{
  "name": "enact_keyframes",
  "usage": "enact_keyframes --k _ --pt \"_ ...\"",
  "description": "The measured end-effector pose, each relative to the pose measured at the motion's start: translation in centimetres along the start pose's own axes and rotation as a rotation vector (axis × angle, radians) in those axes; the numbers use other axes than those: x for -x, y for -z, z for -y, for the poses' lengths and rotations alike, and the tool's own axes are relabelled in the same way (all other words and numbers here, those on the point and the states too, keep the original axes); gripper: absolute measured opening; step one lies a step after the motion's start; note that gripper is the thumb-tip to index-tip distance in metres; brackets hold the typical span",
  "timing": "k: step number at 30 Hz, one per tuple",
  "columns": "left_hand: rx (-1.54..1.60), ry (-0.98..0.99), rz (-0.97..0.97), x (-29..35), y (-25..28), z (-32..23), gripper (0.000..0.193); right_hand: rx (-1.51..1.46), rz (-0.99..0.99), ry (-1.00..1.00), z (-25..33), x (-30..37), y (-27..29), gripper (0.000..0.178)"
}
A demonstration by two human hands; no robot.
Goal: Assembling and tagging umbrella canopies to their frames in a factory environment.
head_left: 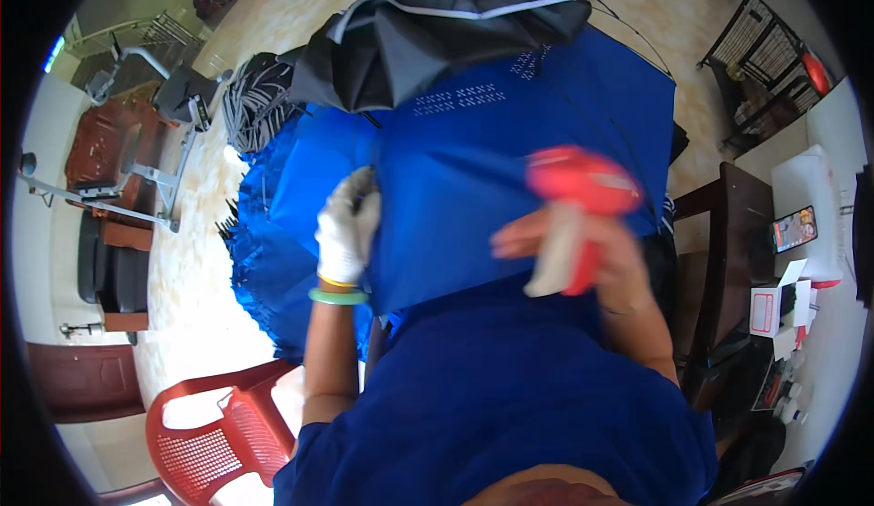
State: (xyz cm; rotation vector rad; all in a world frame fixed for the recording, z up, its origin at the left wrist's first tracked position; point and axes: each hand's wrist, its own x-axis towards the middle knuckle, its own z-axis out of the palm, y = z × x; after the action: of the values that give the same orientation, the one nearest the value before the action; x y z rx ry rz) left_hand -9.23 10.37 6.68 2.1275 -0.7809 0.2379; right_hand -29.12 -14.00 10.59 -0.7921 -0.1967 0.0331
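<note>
The blue umbrella canopy (pixel 455 192), from centre toward twelve o'clock, should be light, soft and slippery, best held by its nine-o'clock edge (pixel 381 246), where the gloved left hand (pixel 347 231) curls, pinching or not I cannot tell; at four, the right hand (pixel 615 253) grips a blurred red-and-cream tool (pixel 583 183).

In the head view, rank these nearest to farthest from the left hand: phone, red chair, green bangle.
From the left hand:
1. Green bangle, on its wrist.
2. Red chair, lower left.
3. Phone, far right.
</note>
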Motion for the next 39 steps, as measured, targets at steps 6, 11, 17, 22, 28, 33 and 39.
enact_keyframes --k 6,11,17,22,28,33,39 --pt "0.314 0.216 0.235 -3.5 4.8 5.6 0.035 0.215 -0.872 0.598 7.6 8.8 6.8 0.042" --pt "0.148 0.492 0.231 -7.9 10.5 15.7 0.05 0.049 -0.703 0.216 2.9 4.5 8.2 0.047" --pt "-0.461 -0.107 -0.131 -11.6 8.3 -3.3 0.077 0.179 -0.444 -0.011 -3.5 1.0 2.3 0.046" --pt "-0.499 -0.463 0.187 -13.8 -0.2 -11.6 0.09 0.383 -0.318 -0.171 -4.3 1.6 -0.2 0.045" --pt "0.018 -0.014 0.572 -27.6 -2.7 -11.0 0.065 0.341 -0.312 -0.202 -3.7 4.1 -0.4 0.045" --pt "-0.247 -0.205 0.118 -28.2 -5.5 -5.1 0.045 0.206 -0.368 -0.185 -3.3 3.6 -1.0 0.046" --pt "-0.576 -0.356 -0.551 -22.9 0.4 -5.2 0.063 0.166 -0.382 -0.071 -3.3 1.7 0.6 0.048"
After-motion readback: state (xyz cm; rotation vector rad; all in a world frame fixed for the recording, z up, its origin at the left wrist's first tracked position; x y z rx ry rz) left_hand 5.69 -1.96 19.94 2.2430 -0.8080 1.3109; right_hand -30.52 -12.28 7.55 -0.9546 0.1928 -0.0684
